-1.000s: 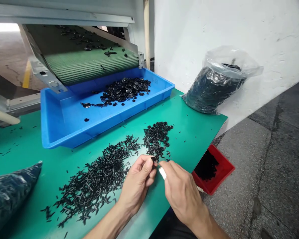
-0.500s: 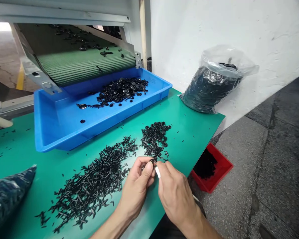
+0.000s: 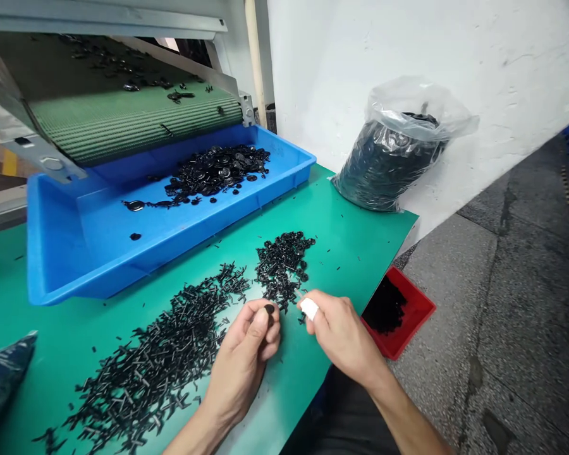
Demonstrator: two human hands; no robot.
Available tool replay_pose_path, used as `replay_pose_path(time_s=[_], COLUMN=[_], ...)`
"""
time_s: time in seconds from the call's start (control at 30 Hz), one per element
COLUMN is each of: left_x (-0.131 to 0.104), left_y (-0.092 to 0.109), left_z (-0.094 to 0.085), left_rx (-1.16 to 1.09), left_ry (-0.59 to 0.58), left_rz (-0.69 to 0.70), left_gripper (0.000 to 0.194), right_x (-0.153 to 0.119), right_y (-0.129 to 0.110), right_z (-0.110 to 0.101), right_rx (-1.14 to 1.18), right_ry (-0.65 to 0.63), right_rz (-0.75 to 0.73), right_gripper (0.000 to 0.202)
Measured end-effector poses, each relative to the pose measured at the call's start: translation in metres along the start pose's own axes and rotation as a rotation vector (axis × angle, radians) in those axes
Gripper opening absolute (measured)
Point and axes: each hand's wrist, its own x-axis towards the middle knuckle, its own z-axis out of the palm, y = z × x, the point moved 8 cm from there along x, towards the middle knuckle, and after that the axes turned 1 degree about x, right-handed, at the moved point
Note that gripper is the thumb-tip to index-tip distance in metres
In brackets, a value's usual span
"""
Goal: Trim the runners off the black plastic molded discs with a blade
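The left hand is above the near part of the counter, its thumb pressed against curled fingers, pinching a small black round piece at the fingertips. To its right, just apart from it, the right hand is curled around a white-handled tool, whose thin tip points left and away; whether that tip touches anything I cannot tell.

Just beyond the hands lies a small heap of black parts, some of them round. A longer heap of thin black bits spreads to the left of the left hand.

Farther back, a blue tray holds a pile of glossy black pieces below the end of a green conveyor belt. At the far right of the counter, a clear bag full of dark parts leans toward the white wall. A red bin with black material inside sits lower, off the counter's right edge.
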Motion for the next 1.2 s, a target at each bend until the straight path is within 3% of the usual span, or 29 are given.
replay_pose_path(time_s=[0.2,0.37,0.47,0.57,0.63,0.8,1.0,1.13,1.2], left_x=[0.004,0.000,-0.001,-0.001,-0.001,0.002,0.005,0.004,0.004], left_y=[0.000,0.024,0.048,0.063,0.064,0.053,0.040,0.016,0.009], left_z=[-0.004,-0.003,-0.008,-0.011,-0.012,-0.010,-0.012,-0.006,-0.002], left_rx=[-0.231,-0.335,-0.379,-0.426,-0.439,-0.412,-0.331,-0.038,0.086], left_ry=[0.054,0.038,0.080,0.116,0.128,0.143,0.175,0.085,0.022], left_rz=[-0.094,-0.042,0.045,0.079,0.067,-0.004,-0.033,-0.186,-0.197], left_gripper=[0.012,0.017,0.022,0.034,0.038,0.034,0.031,0.030,0.026], right_x=[-0.004,-0.004,-0.010,-0.018,-0.018,0.000,0.022,0.020,0.014], right_y=[0.014,-0.013,-0.034,-0.043,-0.038,-0.010,-0.011,-0.013,-0.018], right_z=[-0.021,0.021,0.050,0.060,0.051,0.001,0.006,-0.001,-0.006], right_rx=[-0.387,-0.586,-0.567,-0.463,-0.386,-0.296,-0.316,-0.160,-0.051], right_ry=[0.234,0.145,0.064,0.010,0.012,0.203,0.117,0.154,0.164], right_rz=[-0.010,-0.074,-0.137,-0.209,-0.216,-0.135,-0.154,-0.201,-0.252], right_gripper=[0.025,0.021,0.022,0.024,0.028,0.035,0.036,0.038,0.041])
